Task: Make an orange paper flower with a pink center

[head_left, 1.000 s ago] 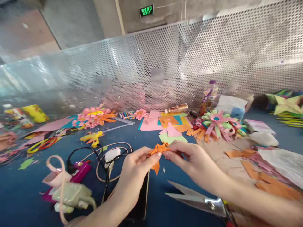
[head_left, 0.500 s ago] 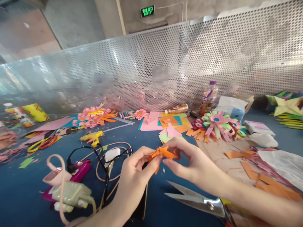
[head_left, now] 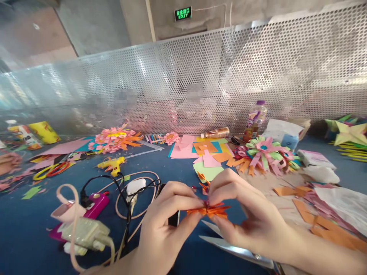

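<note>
Both hands raised over the blue table (head_left: 25,225), fingertips close together. Left hand (head_left: 164,221) pinches the left end of a fringed orange paper piece (head_left: 210,211) between thumb and fingers; right hand (head_left: 249,214) pinches it from the right, fingers above, thumb below. The piece sits between the two sets of fingertips, off the table. Scissors (head_left: 229,247) lie with blades parted just below the right hand, handles partly hidden by the forearm. A dark, flat object shows behind the left hand; too covered to identify. Farther left: a yellow glue gun (head_left: 114,165), a white plug (head_left: 136,187), a purple power strip (head_left: 98,205). Beyond the hands, a pale green sheet (head_left: 212,172); right of it, paper flowers (head_left: 265,149). Far left edge: another person's hand (head_left: 10,163), blurred.
</note>
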Demonstrator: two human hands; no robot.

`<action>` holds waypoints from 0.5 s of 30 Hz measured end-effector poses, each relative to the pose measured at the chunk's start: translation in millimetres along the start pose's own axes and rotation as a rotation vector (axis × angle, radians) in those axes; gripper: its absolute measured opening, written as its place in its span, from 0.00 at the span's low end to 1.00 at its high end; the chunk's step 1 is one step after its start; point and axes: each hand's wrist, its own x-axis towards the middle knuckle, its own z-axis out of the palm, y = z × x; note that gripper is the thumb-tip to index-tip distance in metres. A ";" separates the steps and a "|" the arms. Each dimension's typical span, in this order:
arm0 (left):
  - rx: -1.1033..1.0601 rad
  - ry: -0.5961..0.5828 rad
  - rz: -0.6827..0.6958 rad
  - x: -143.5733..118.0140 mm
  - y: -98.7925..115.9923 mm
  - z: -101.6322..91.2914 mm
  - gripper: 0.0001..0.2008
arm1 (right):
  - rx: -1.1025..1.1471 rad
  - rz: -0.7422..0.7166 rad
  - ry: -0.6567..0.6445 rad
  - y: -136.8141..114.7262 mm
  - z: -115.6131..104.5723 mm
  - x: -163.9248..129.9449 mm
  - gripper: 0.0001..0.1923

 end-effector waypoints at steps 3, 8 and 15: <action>0.005 0.008 0.035 1.9 2.4 -1.1 0.08 | -0.026 -0.026 -0.008 -0.6 0.0 0.5 0.10; 0.033 0.013 0.072 5.3 5.3 -0.4 0.07 | -0.068 -0.075 0.001 -3.3 0.6 1.5 0.10; 0.052 -0.004 0.110 5.0 7.9 -0.9 0.05 | -0.179 -0.102 -0.004 -11.7 -0.6 3.0 0.11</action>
